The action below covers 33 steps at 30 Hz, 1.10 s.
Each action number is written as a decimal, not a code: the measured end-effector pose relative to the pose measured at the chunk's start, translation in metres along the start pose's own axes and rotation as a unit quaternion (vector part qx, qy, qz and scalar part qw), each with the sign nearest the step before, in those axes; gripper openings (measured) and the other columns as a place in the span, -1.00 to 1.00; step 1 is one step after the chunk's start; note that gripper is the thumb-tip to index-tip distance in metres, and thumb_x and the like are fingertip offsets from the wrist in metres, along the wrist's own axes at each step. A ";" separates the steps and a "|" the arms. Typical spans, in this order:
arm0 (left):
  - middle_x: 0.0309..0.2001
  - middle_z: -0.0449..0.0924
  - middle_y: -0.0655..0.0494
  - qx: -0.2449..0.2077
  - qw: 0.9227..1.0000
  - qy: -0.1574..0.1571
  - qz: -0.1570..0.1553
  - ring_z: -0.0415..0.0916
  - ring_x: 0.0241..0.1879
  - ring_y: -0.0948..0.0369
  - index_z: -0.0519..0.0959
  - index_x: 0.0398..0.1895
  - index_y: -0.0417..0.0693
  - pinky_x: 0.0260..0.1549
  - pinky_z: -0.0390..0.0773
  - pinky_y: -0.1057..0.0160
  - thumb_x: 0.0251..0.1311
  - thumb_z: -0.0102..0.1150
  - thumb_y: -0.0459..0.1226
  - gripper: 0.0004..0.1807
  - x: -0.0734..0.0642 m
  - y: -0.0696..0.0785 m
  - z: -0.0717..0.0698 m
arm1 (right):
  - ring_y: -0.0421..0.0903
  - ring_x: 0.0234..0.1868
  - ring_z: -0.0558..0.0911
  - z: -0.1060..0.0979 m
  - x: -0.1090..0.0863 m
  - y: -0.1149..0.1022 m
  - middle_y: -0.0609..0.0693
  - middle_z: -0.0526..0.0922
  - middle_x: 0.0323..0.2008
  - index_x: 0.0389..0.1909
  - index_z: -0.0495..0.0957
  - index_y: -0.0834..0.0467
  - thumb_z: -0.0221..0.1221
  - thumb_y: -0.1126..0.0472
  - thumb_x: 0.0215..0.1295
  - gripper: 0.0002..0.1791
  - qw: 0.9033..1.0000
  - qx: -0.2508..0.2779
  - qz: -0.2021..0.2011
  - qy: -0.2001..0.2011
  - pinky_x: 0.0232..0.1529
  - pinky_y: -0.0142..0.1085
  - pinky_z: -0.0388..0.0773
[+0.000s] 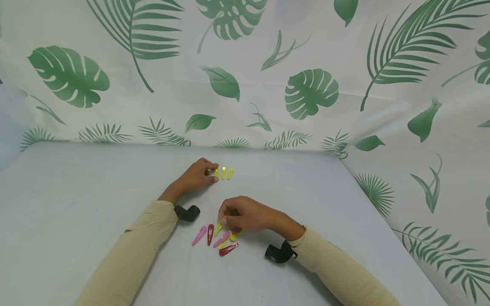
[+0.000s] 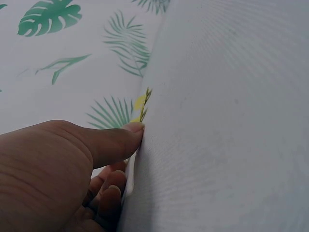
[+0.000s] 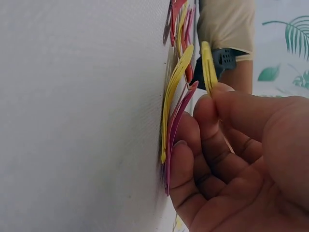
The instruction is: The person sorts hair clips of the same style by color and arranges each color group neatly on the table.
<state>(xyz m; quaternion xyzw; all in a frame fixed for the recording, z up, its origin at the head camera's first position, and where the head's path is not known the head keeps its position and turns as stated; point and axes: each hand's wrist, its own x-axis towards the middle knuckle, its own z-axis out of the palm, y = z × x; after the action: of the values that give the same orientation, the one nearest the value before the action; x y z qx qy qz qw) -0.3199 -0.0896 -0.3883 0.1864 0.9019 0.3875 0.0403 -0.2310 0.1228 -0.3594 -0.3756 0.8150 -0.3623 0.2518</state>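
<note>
Three yellow snap hair clips stand in a short row toward the back of the table. My left hand (image 1: 197, 175) has thumb and forefinger at the two ends of the leftmost clip (image 1: 216, 172), beside the middle clip (image 1: 223, 173) and the right one (image 1: 231, 174). Nearer me, my right hand (image 1: 246, 213) pinches another yellow clip (image 3: 209, 67) between thumb and forefinger, its tip pointing away from the fingers. Under and around this hand lies a loose group: pink clips (image 1: 199, 236), red clips (image 1: 210, 235) and yellow ones (image 3: 176, 96), some overlapping and partly hidden by the hand.
A pale cloth covers the table (image 1: 95, 178). Behind and to the right hangs a white sheet (image 1: 260, 85) with green leaf prints. Dark wrist-worn devices (image 1: 187, 213) sit at both sleeve cuffs, the right one (image 1: 280, 253) low over the table.
</note>
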 end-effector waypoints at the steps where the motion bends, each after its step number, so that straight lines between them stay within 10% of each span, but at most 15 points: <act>1: 0.08 0.39 -0.15 0.000 1.000 -0.001 -0.001 0.34 -0.09 0.06 0.39 0.32 -0.25 -0.14 0.38 0.13 0.25 0.24 -0.31 -0.43 0.000 0.000 0.000 | -0.23 -0.46 0.53 0.000 0.000 0.000 -0.13 0.60 -0.43 -0.26 0.57 0.17 0.13 0.37 0.37 -0.93 1.000 0.003 0.005 0.001 -0.39 -0.38 0.47; 13: 0.05 0.41 -0.20 0.007 1.000 0.001 0.014 0.36 -0.10 0.03 0.40 0.30 -0.30 -0.13 0.39 0.10 0.24 0.24 -0.32 -0.44 -0.004 0.002 -0.002 | -0.24 -0.28 0.58 -0.005 -0.002 0.004 -0.08 0.62 -0.26 -0.23 0.64 0.23 0.16 0.42 0.31 -0.89 0.999 0.020 -0.024 0.009 -0.20 -0.30 0.58; 33: 0.06 0.40 -0.17 0.011 1.000 -0.005 0.007 0.35 -0.10 0.04 0.40 0.32 -0.26 -0.13 0.38 0.11 0.25 0.24 -0.30 -0.43 0.000 0.001 -0.001 | -0.10 -0.35 0.59 -0.018 0.001 0.013 0.07 0.69 -0.23 -0.02 0.65 0.27 0.12 0.43 0.33 -0.74 0.989 0.053 -0.003 0.139 -0.22 -0.27 0.54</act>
<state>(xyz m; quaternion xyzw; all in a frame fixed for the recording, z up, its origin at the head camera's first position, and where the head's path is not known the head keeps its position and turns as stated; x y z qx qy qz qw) -0.3198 -0.0902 -0.3870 0.1946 0.9046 0.3772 0.0400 -0.2492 0.1356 -0.3590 -0.3104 0.8207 -0.4543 0.1541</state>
